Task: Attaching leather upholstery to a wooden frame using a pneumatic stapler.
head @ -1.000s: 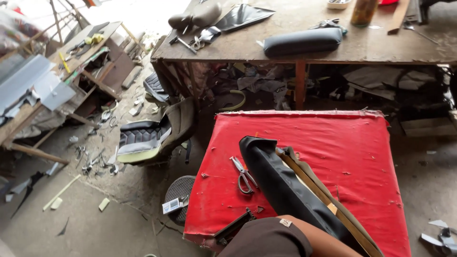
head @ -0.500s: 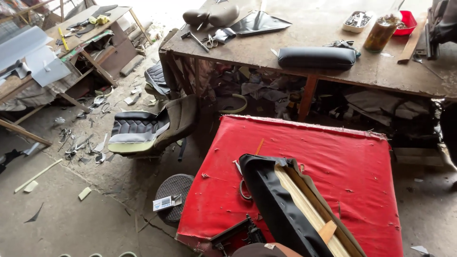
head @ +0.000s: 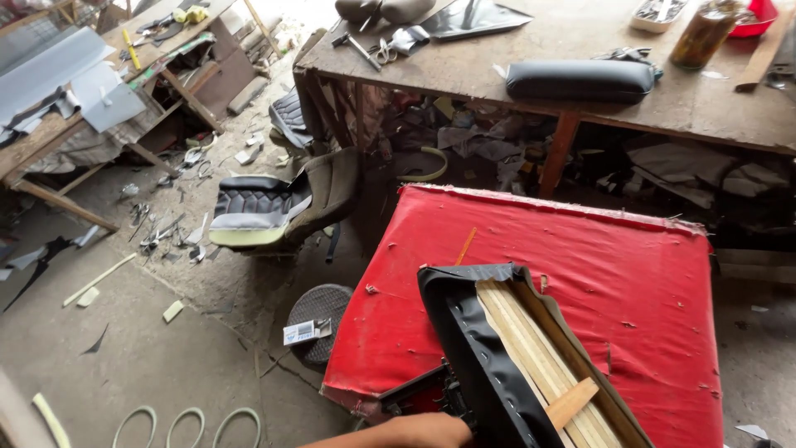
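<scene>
Item: black-covered wooden panel (head: 531, 357), slats up, at the red table (head: 580, 274)'s near edge — one hand (head: 423, 431) against its lower end, seemingly steadying it; grip unclear, other hand unseen.

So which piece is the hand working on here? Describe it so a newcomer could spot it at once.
Start at the red-covered table in the foreground. Lying slantwise on its near half is a long wooden-slat panel half wrapped in black vinyl, with a hand at its lower end. Unlike the finished black cushion on the far workbench, its bare slats show.
</scene>
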